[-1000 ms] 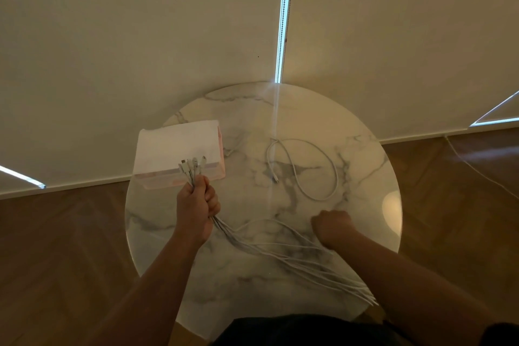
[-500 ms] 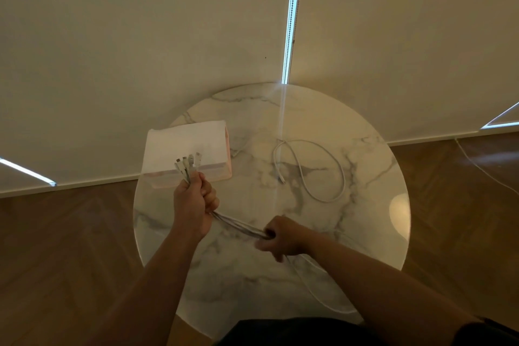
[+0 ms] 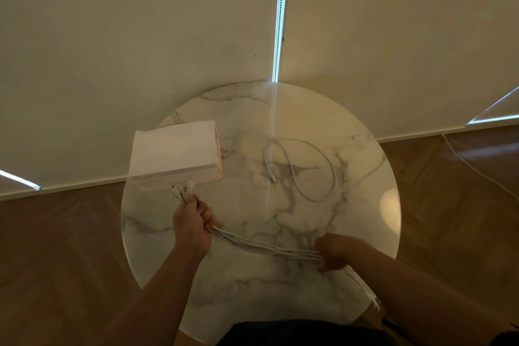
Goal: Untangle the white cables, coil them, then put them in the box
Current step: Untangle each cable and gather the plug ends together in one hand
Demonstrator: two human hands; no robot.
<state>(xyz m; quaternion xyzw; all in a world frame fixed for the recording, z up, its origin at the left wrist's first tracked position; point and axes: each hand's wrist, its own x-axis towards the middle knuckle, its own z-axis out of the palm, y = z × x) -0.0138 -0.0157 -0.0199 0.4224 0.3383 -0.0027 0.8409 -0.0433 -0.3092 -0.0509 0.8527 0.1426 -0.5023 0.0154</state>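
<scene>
On round marble table [image 3: 362, 177], before pale blinds [image 3: 140, 36], wood floor [image 3: 56, 247]: left hand [image 3: 193, 222], right hand [image 3: 332, 251] curled tight round cables [image 3: 266, 246].

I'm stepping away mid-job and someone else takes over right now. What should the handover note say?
Left hand: grips the cable bundle just below its connector ends, close to the box.
Right hand: grips the same bundle farther along; the tails run past it over the table edge.
Single cable: lies in a loose loop on the table, apart from the bundle.
Done: strands run roughly parallel between the hands.
Left: coil the bundle and the single cable, then box them.
</scene>
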